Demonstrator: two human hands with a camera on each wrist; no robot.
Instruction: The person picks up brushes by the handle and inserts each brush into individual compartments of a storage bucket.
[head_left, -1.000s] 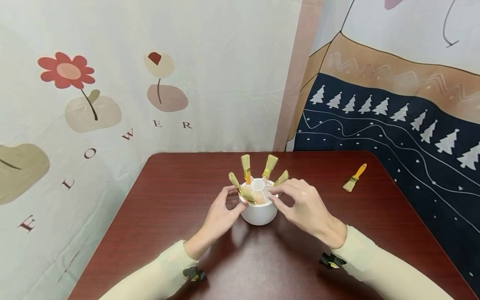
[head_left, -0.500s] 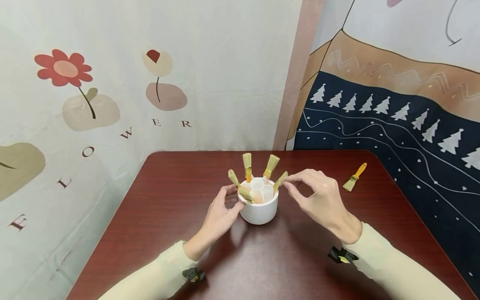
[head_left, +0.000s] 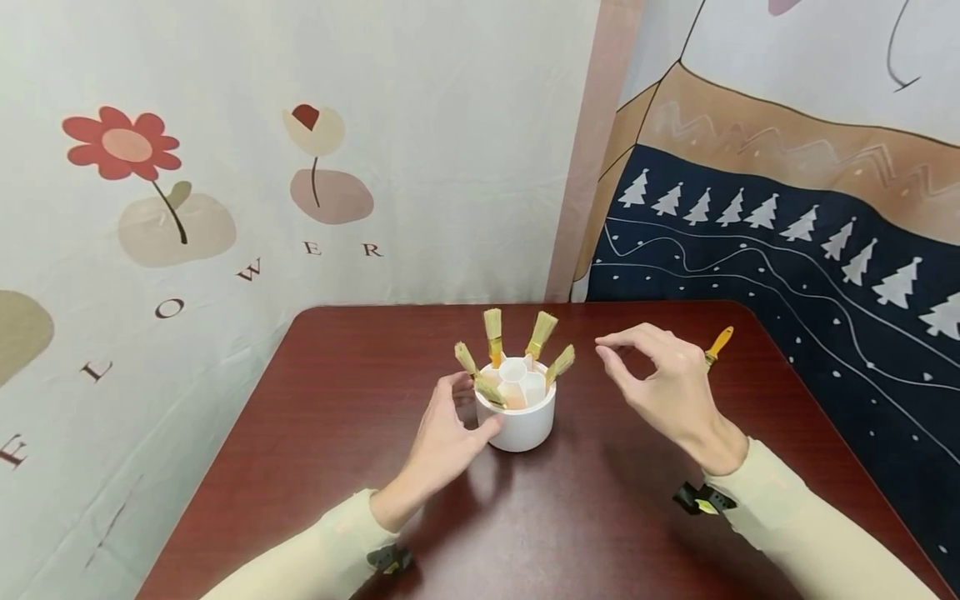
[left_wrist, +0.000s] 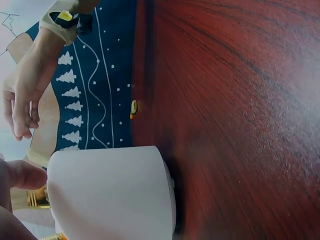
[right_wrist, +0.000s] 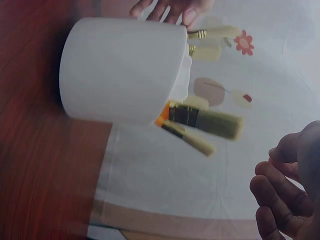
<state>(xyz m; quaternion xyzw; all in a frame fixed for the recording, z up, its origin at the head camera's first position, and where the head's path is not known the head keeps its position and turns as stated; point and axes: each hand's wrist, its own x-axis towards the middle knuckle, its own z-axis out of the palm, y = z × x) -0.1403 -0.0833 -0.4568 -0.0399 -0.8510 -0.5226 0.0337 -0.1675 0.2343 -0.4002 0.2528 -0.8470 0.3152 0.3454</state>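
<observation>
A round white brush holder point(head_left: 522, 429), divided into compartments, stands on the table. Several paintbrushes point(head_left: 542, 333) lean outward from it, bristles up, with orange showing at some handles. My left hand point(head_left: 447, 433) curves round the holder's left side, its thumb at the front and its fingers behind. In the left wrist view the thumb point(left_wrist: 27, 175) lies right at the rim. My right hand point(head_left: 667, 379) is raised to the right of the holder, apart from it. Its thumb and index fingertips are close together, its fingers point(right_wrist: 272, 200) loosely curled, and no brush is in them.
Another paintbrush point(head_left: 720, 343) with a yellow-orange handle lies at the table's right, partly hidden behind my right hand. The dark red table point(head_left: 360, 375) ends at a flower-print cloth point(head_left: 465, 208) behind and a navy tree-print cloth point(head_left: 787, 275) at the right.
My right hand has withdrawn rightward from the holder, past the right-hand brush, toward the loose brush. My left thumb has slid slightly lower at the front. The holder has stayed in place.
</observation>
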